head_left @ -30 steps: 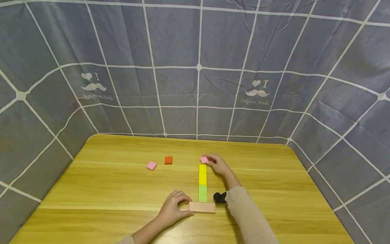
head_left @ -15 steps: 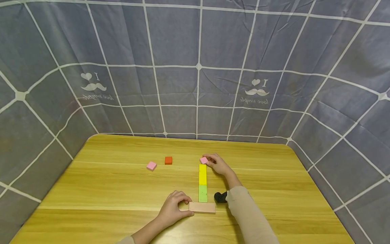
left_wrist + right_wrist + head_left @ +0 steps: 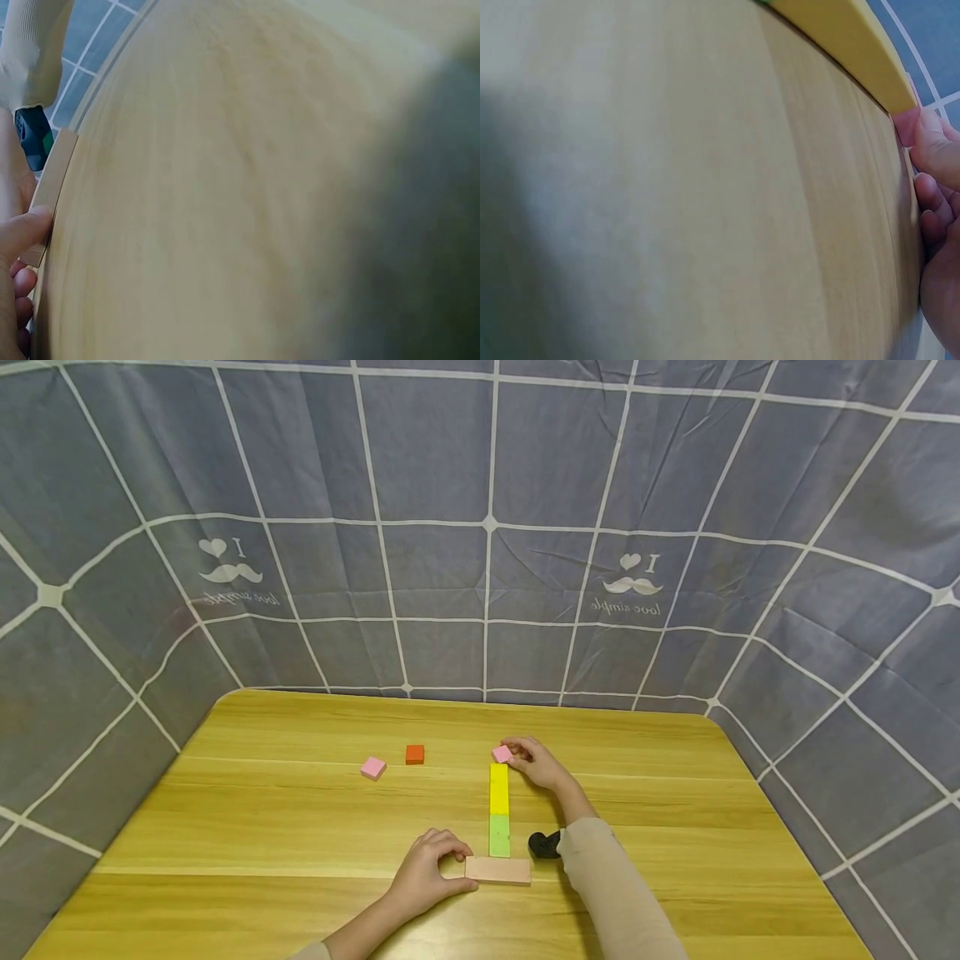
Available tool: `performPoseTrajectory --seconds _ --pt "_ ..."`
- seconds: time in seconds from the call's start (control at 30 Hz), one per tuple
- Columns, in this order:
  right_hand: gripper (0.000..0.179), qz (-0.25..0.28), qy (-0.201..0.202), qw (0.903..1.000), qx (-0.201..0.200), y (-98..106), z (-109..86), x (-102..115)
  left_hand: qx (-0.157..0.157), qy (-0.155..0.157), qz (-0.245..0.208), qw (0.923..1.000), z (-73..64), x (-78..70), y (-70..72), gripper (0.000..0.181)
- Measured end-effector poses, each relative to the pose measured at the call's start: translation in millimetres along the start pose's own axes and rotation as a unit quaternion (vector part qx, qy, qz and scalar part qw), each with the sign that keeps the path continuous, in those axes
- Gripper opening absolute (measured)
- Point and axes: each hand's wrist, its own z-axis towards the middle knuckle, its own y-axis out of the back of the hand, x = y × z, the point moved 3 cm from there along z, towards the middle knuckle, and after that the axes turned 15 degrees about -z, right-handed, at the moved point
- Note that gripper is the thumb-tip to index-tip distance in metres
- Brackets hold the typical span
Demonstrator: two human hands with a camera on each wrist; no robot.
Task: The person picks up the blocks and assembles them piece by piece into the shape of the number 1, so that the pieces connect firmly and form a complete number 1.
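My left hand (image 3: 427, 877) pinches the left end of a pale wooden block (image 3: 498, 870) lying crosswise, thumb on its near side and fingers on its far side. From the middle of that block a light green block (image 3: 499, 836) runs away from me, followed by a longer yellow block (image 3: 499, 789) in line with it. At the yellow block's far end my right hand (image 3: 538, 764) holds a small pink square block (image 3: 502, 754), turned at an angle. In the right wrist view the thumb presses the pink block (image 3: 907, 126) close against the yellow block's end (image 3: 862, 52).
Left of the row lie an orange-red square block (image 3: 415, 755) and another pink square block (image 3: 373, 768). A black device (image 3: 543, 845) sits at the right sleeve's cuff. Grey checked cloth (image 3: 487, 577) surrounds the wooden table (image 3: 247, 827) at the back and sides.
Almost nothing differs. Both hands keep their grip on the same blocks, and the black device at the right cuff has shifted very slightly right.
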Motion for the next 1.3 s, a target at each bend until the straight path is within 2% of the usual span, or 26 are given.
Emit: performPoseTrajectory --seconds 0.4,0.53,0.63,0.7,0.8,0.87,1.03,1.13,1.3 --pt "0.031 0.002 -0.008 1.0000 -0.003 1 0.4 1 0.002 0.005 -0.013 0.9999 0.3 -0.6 0.3 0.036" --pt "0.031 0.004 -0.010 0.9999 -0.007 1 1.0 1 0.002 0.017 -0.053 0.9984 2.3 -0.8 1.3 0.038" --pt "0.030 0.009 -0.016 0.9998 -0.008 1 2.0 1 -0.010 0.040 -0.105 0.9936 4.9 -1.8 3.6 0.038" --pt "0.030 0.009 -0.018 0.9998 -0.008 1 2.1 1 -0.021 0.073 -0.142 0.9869 7.7 -10.8 8.1 0.036" --pt "0.030 0.012 -0.019 0.9997 -0.008 2 1.5 0 -0.047 0.101 -0.173 0.9786 12.7 -22.8 15.6 0.035" --pt "0.030 0.014 -0.018 0.9997 -0.008 1 1.4 -1 -0.076 0.111 -0.180 0.9744 15.8 -21.3 20.6 0.034" --pt "0.029 0.023 -0.022 0.9994 -0.010 0 2.0 -2 -0.158 0.089 -0.128 0.9751 23.3 7.1 37.5 0.034" --pt "0.029 0.031 -0.023 0.9992 -0.012 0 2.7 -3 -0.194 0.088 -0.080 0.9739 29.2 12.6 54.3 0.036" --pt "0.029 0.034 -0.027 0.9990 -0.011 -1 3.3 -2 -0.245 0.090 -0.025 0.9649 35.9 20.2 79.4 0.040"
